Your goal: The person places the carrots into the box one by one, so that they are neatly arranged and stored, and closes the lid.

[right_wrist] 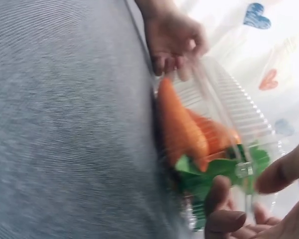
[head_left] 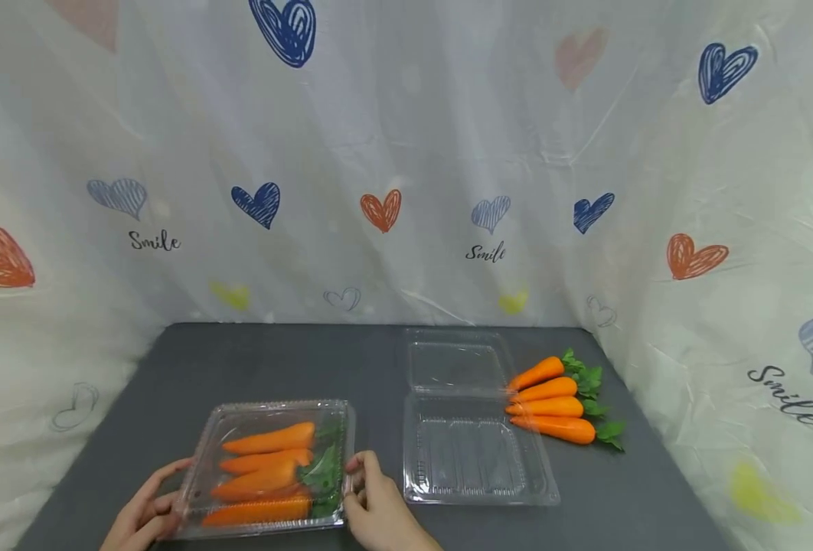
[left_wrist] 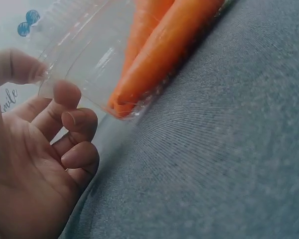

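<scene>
A clear plastic clamshell container (head_left: 200, 444) with its lid down lies at the near left of the table. Inside are several orange carrots (head_left: 269, 440) with green leaves (head_left: 324, 474) toward the right side. My left hand (head_left: 146, 509) pinches the container's left rim between thumb and fingers. In the left wrist view, the left hand (left_wrist: 45, 134) holds that rim beside the carrot tips (left_wrist: 120, 102). My right hand (head_left: 377, 501) grips the right rim, thumb in front. Motion blurs the right wrist view, where the right hand (right_wrist: 259, 209) has its fingers about the rim by the leaves (right_wrist: 204, 179).
A second clear container (head_left: 478, 497) lies open on the dark grey table (head_left: 379, 367), its lid (head_left: 455, 367) folded back. Several carrots (head_left: 551, 405) with leafy tops lie at its right, their tips over its edge. A heart-printed curtain (head_left: 420, 145) surrounds the table's back and sides.
</scene>
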`<state>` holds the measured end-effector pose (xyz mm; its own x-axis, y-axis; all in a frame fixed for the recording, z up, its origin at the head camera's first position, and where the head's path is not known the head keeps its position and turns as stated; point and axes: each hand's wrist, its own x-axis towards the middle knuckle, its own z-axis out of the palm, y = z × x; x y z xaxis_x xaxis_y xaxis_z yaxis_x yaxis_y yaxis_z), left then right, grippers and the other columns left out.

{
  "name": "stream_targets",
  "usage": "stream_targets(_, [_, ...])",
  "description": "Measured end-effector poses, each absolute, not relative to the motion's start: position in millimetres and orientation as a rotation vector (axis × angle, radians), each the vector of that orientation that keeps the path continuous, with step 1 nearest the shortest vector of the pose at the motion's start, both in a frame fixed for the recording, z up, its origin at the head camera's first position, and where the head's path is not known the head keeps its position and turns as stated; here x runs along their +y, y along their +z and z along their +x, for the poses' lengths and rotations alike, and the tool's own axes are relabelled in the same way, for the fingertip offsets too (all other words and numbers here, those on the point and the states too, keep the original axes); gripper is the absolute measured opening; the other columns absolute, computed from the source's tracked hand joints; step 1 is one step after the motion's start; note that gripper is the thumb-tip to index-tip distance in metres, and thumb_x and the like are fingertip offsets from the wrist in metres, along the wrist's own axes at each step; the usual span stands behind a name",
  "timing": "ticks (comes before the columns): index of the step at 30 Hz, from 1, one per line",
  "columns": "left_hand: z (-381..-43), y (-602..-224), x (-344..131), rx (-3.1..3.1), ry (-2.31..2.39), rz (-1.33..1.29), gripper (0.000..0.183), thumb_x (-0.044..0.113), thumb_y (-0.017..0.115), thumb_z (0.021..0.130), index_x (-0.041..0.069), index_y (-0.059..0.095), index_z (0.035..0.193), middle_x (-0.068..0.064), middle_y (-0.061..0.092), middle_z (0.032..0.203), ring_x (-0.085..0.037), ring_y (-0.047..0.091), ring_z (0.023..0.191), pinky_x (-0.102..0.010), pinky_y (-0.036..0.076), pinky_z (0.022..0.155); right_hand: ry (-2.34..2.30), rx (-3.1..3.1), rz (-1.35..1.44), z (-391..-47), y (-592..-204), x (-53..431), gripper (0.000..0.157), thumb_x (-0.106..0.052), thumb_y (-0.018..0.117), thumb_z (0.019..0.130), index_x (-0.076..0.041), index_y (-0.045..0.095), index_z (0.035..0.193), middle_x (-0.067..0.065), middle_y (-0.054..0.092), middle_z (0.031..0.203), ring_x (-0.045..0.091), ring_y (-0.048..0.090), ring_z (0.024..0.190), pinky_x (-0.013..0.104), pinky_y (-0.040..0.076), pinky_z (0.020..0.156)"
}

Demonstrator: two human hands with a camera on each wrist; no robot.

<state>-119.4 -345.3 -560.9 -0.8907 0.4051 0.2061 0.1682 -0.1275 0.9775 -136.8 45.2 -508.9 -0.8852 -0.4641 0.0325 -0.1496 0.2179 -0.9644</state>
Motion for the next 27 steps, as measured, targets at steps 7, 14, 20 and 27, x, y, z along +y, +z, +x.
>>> stream_targets(7, [-116.9,-557.9,-339.2,1.928,2.143,0.668,0.085,-0.017,0.029,0.104,0.048,0.032,0.159,-0.019,0.052,0.068,-0.037,0.038,0.060,-0.048,0.034,0.054,-1.901,2.036,-0.543,-133.3,-525.1,42.0,0.044,0.006,0.052,0.093,-0.010,0.039,0.132,-0.008,0.060,0.071,0.001,0.054,0.047,0.015,0.044,0.047])
stream_targets(14, [-119.0,-558.1,-337.5,1.728,2.195,0.709,0.087,-0.018,0.024,0.104,0.049,0.033,0.160,-0.027,0.054,0.066,-0.041,0.035,0.056,-0.052,0.027,0.047,-2.048,1.855,-0.603,-131.1,-543.3,40.3,0.042,0.005,0.051,0.103,-0.005,0.030,0.139,-0.006,0.051,0.068,-0.002,0.045,0.045,0.015,0.039,0.047])
stream_targets(20, [-121.1,-561.0,-340.1,1.505,2.244,0.732,0.082,-0.013,0.021,0.107,0.048,0.035,0.160,-0.028,0.056,0.069,-0.042,0.030,0.057,-0.052,0.020,0.047,-2.095,1.809,-0.617,-131.2,-550.7,37.8,0.045,0.004,0.050,0.105,0.001,0.025,0.142,-0.003,0.048,0.073,-0.004,0.042,0.049,0.014,0.036,0.050])
stream_targets(27, [-117.6,-559.8,-342.5,1.457,2.231,0.762,0.083,-0.013,0.019,0.108,0.048,0.030,0.163,-0.028,0.058,0.073,-0.042,0.028,0.054,-0.051,0.018,0.042,-2.106,1.786,-0.558,-129.6,-551.1,33.4,0.049,0.010,0.048,0.100,0.003,0.024,0.142,-0.005,0.050,0.074,-0.006,0.040,0.049,0.013,0.034,0.048])
